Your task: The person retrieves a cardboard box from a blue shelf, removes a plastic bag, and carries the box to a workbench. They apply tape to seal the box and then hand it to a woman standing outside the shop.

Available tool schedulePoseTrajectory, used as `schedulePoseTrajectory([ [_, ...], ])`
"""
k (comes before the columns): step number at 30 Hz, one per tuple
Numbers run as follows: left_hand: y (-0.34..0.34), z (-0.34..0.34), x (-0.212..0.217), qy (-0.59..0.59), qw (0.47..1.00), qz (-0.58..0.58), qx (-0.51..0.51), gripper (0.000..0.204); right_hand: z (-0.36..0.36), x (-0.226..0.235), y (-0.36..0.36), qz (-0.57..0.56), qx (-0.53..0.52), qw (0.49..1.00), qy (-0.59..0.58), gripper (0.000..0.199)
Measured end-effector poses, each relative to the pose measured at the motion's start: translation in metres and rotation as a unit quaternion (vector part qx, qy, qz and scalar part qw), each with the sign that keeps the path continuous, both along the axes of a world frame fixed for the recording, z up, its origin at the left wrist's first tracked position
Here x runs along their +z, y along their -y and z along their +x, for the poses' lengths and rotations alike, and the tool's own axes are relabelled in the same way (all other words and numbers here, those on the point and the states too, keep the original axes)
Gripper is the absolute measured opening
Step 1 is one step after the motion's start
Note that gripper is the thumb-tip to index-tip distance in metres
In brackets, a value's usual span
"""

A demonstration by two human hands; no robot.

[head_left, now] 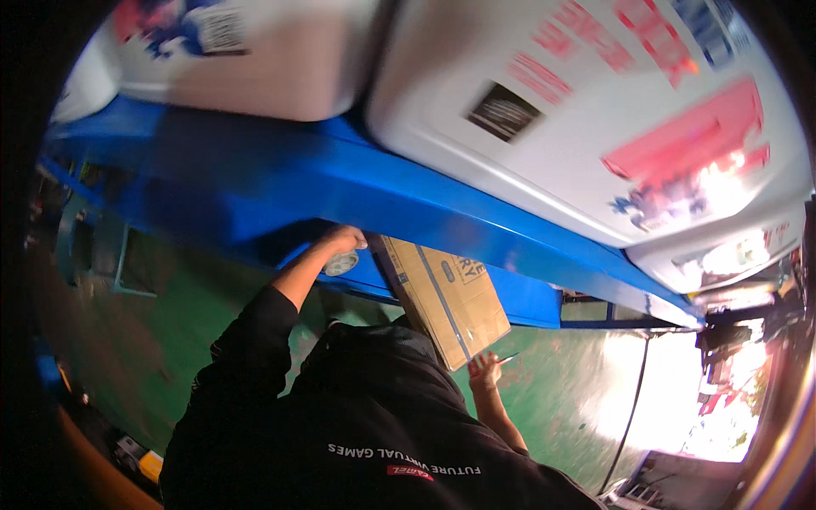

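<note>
A flat brown cardboard box with a dark strap along it slants out from under a blue shelf beam toward my body. My left hand is closed at the far left edge of the box, its fingertips partly hidden against the side. Just below that wrist sits a round greyish thing, perhaps a roll of tape. At the near right corner of the box is my right hand, its fingers bent around a thin pen-like tool that sticks out to the right.
Large white plastic containers with printed labels stand on the upper blue shelf, whose beam overhangs the box. A lower blue shelf lies beneath. Green floor spreads around me. Bright light comes in at the right.
</note>
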State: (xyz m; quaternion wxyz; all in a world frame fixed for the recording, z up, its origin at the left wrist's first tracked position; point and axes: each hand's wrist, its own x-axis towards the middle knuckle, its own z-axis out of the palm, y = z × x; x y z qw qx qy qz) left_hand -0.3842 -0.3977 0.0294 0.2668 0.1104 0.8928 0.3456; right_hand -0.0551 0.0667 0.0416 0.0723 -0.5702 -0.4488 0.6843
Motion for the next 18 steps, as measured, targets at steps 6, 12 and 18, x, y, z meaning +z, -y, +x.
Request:
schedulePoseTrajectory([
  [6, -0.001, -0.003, 0.015, 0.031, 0.997, 0.033, 0.059, 0.027, -0.003, -0.082, 0.048, -0.264, 0.028, 0.925, -0.272, 0.07],
  [12, 0.013, 0.007, 0.047, 0.109, 0.98, 0.153, 0.065, 0.03, -0.008, -0.035, 0.066, -0.171, 0.019, 0.961, -0.215, 0.061],
  [18, 0.019, -0.007, 0.119, 0.151, 0.951, 0.257, 0.086, 0.029, -0.003, 0.024, 0.06, -0.247, 0.044, 0.958, -0.137, 0.046],
])
